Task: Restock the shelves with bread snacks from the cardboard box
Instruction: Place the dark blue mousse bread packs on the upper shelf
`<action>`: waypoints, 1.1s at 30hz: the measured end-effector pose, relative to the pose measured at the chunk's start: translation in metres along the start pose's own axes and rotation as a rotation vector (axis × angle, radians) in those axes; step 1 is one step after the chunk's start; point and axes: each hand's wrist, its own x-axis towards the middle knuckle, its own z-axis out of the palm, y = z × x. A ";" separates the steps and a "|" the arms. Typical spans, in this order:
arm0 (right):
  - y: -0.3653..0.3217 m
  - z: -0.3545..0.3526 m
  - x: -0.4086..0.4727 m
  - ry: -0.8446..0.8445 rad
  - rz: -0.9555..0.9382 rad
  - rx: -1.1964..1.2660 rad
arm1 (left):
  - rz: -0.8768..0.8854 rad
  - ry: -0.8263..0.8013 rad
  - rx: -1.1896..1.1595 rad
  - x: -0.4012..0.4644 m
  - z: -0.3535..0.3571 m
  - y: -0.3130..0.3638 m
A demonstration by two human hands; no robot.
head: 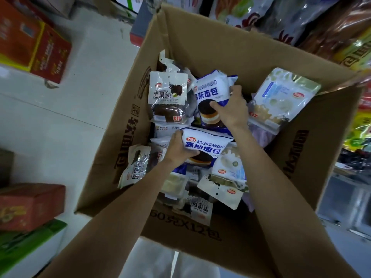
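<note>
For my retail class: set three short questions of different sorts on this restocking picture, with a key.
1. True or false: both hands grip packs of the same blue-and-white kind.
2. Multiple choice: the brown-and-white pack marked K17 lies (a) on the floor, (b) in the cardboard box by its left wall, (c) on a shelf.
3. Fill in: the pale green pack leans against the box's ____ wall.

Key
1. True: the left hand grips the near blue mousse bread pack; the right hand grips the far blue pack.
2. b
3. right
</note>
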 end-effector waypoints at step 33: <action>-0.078 -0.353 -0.305 0.541 -0.369 0.627 | 1.026 0.192 -0.058 -0.275 -0.143 0.321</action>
